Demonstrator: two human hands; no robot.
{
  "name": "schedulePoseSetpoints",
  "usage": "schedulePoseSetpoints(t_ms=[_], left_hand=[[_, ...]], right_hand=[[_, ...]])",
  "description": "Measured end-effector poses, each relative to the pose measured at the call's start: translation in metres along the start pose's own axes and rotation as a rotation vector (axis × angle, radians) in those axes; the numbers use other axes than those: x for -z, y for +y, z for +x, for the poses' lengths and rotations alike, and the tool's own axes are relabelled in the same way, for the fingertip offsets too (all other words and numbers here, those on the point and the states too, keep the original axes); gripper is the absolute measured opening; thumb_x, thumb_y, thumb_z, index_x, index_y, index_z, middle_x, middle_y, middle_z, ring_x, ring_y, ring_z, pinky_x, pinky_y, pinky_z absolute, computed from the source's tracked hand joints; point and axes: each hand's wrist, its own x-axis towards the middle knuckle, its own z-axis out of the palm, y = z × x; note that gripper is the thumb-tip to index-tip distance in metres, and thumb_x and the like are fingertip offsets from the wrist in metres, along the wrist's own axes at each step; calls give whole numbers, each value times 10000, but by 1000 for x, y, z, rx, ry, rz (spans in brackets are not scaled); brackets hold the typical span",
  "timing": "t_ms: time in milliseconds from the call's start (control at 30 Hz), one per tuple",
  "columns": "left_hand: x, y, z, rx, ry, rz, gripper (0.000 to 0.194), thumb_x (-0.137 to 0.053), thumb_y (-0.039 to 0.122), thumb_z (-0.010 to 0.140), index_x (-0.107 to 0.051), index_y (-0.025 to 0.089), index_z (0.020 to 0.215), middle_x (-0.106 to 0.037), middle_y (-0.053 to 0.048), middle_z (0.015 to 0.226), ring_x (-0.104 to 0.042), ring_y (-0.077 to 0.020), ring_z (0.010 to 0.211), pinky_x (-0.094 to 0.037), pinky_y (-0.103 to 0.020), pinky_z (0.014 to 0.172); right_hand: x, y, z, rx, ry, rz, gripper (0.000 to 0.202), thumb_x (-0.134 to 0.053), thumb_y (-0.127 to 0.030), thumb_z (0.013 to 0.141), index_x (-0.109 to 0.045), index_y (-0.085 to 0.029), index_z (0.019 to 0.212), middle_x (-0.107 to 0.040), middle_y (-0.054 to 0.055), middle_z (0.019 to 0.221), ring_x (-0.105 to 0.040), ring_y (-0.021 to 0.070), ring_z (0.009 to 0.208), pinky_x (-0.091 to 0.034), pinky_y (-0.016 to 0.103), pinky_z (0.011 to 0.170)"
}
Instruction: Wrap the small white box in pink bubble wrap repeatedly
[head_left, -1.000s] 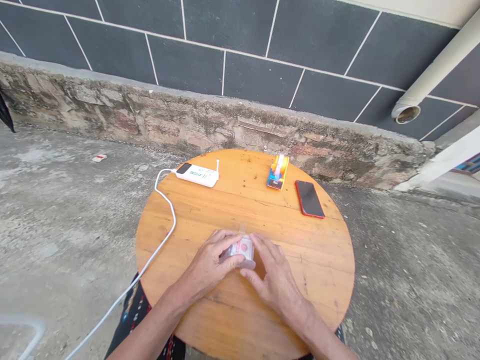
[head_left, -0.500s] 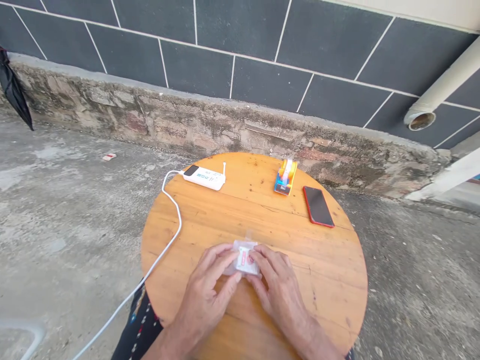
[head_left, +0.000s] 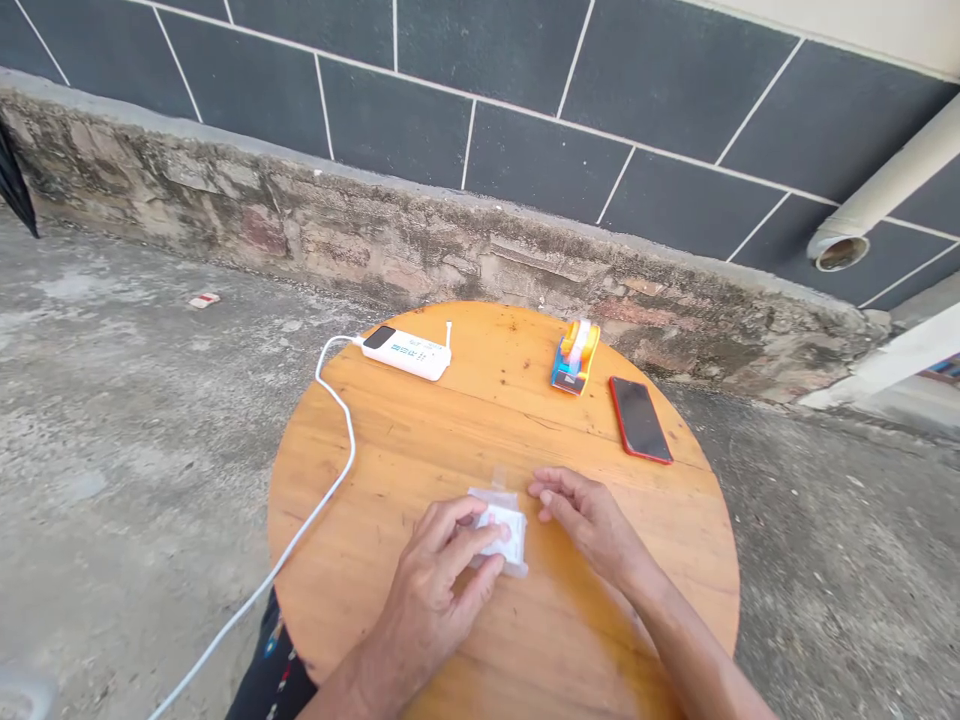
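Observation:
On the near half of the round wooden table [head_left: 390,450] lies a small white packet [head_left: 511,540] in clear plastic wrap, with a strip of clear tape at its far edge. My left hand [head_left: 446,570] rests on the packet, thumb and fingers around its left side and top. Just right of the packet, my right hand [head_left: 581,510] is raised with its fingers loosely bent and apart, touching nothing that I can see. The packet's left part is hidden under my left fingers.
A white power bank [head_left: 409,354] with a white cable [head_left: 349,460] lies at the back left. A tape dispenser [head_left: 576,357] and a red-edged phone [head_left: 641,420] are at the back right. Behind stands a stone-based wall [head_left: 375,235] with a pipe [head_left: 874,200].
My right hand has let go of the packet and moved right, away from it. The packet has turned slightly, with my left hand still on it.

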Motion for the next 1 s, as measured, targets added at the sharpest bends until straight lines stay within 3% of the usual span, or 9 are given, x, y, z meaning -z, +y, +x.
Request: schedulePoseSetpoints(t_ms=[133, 233, 400, 533, 700, 833, 1000], left_hand=[[0, -1, 0, -17, -1, 9, 269, -562, 70, 805, -643, 209, 1021, -584, -83, 1056, -577, -177, 928, -536, -303, 766], [-1, -2, -2, -19, -10, 19, 280, -566, 64, 801, -632, 212, 1030, -575, -82, 1058, -571, -177, 925, -532, -301, 759], [-2, -4, -4, -23, -23, 17, 296, -567, 61, 801, -606, 211, 1053, -551, -90, 1081, -559, -181, 939, -529, -307, 768], [-3, -6, -4, -23, -36, 10, 318, -561, 51, 799, -596, 207, 1074, -534, -95, 1095, -549, -181, 952, -528, -297, 762], [-3, -7, -4, -9, -55, 9, 338, -577, 62, 790, -598, 214, 1092, -539, -98, 1096, -549, -192, 955, -527, -301, 748], [-2, -7, -3, 2, -50, 12, 342, -577, 77, 789, -598, 231, 1094, -556, -102, 1093, -556, -200, 951, -533, -297, 723], [-1, -8, -2, 7, -48, 23, 321, -577, 94, 790, -603, 238, 1076, -573, -100, 1080, -570, -196, 933, -535, -286, 711]], right_hand=[[-4, -7, 20, -62, -78, 7, 245, -505, -298, 845, -648, -139, 966, -624, -15, 579, -609, 147, 585, -474, 277, 657], [-8, -11, 24, -54, -159, 37, 222, -507, -277, 837, -654, -140, 932, -649, -8, 646, -577, 115, 536, -460, 253, 618], [-13, -5, 21, -20, -127, 76, 229, -507, -284, 854, -655, -153, 970, -641, -3, 695, -531, 99, 517, -447, 231, 568], [-11, -2, 17, 64, -210, 25, 236, -472, -265, 892, -694, -192, 927, -640, -5, 711, -534, 104, 558, -439, 220, 568], [-7, 4, 21, 29, -39, -3, 217, -506, -300, 878, -682, -192, 947, -679, 13, 784, -570, 119, 585, -454, 230, 588], [-9, 3, 23, -71, -57, 75, 237, -482, -317, 884, -662, -180, 952, -666, 2, 727, -551, 100, 481, -442, 230, 540], [-18, -8, 23, -133, -94, 120, 220, -500, -322, 870, -667, -180, 890, -555, -44, 497, -530, 112, 448, -429, 236, 542]])
